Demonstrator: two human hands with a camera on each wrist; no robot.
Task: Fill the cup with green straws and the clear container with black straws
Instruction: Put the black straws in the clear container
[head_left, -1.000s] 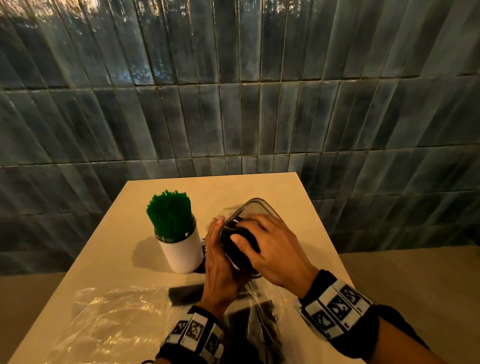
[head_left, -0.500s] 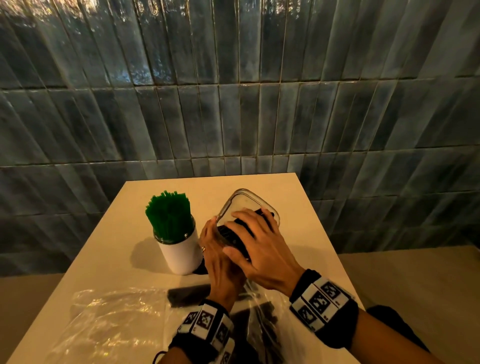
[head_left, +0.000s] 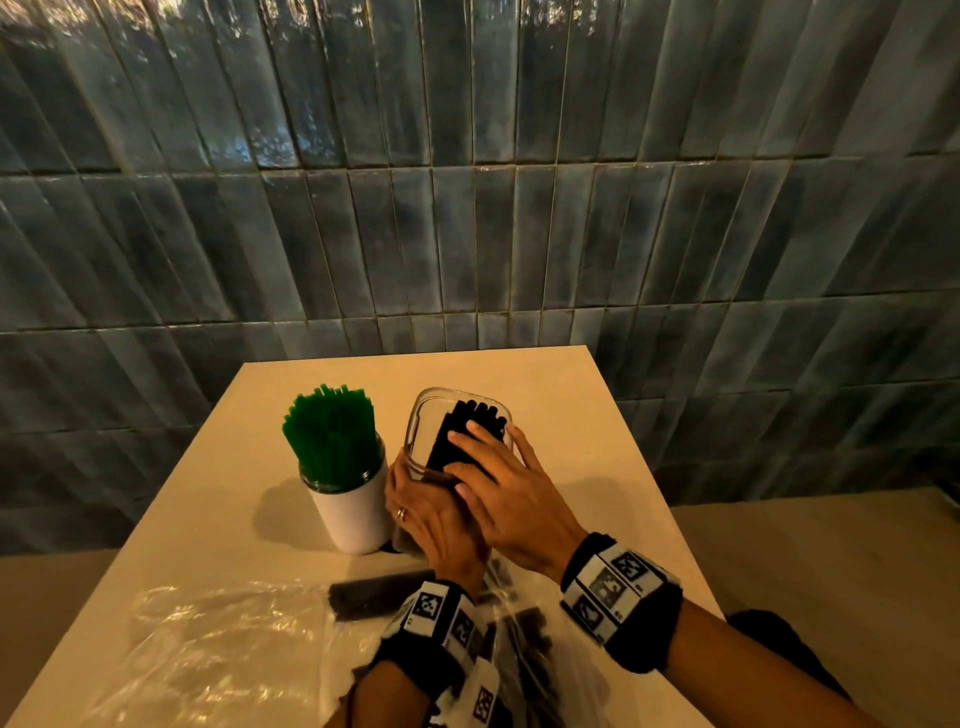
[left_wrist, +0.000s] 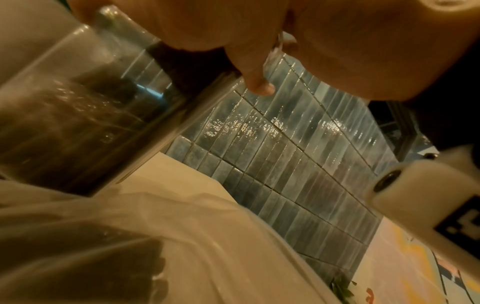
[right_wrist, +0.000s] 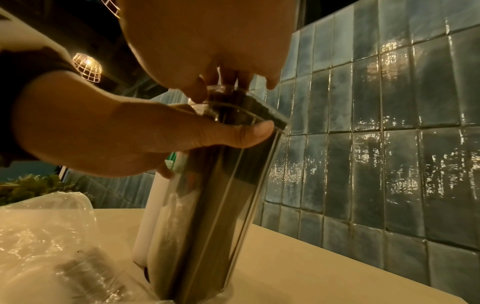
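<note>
left hand (head_left: 436, 525) was wrapped around the near side of the container (head_left: 415, 441), thumb across its wall just under the rim, fingers curled round the far side next to the cup (head_left: 353, 514). container stood on the table (head_left: 571, 415), tilted a bit, just beside the cup; touching or a small gap, couldn't tell. right hand (head_left: 504, 499) lay over the container's open mouth, fingers fairly straight and pressing down on the ends of the black straws (head_left: 472, 431) inside. its little finger hooked over the right edge of the rim. whether it pinched any straws, couldn't tell. black straws filled only the right part of the container, the left part near the rim was see-through. their tops sat about level with the rim.

green straws (head_left: 330, 436) stood packed upright in the cup, sticking well above its rim. cup was white, left of the container.

near table edge: a crumpled clear bag (head_left: 208, 649) at left, a dark bundle of straws (head_left: 374, 592) just behind the left wrist, and more black straws in plastic (head_left: 530, 639) between the two wrists. both wrists wore marker bands. tiled wall (head_left: 467, 208) behind the table.

right wrist view: thumb (right_wrist: 233, 133) of the left hand pressed on the container wall, right fingers on top of the straw ends.
</note>
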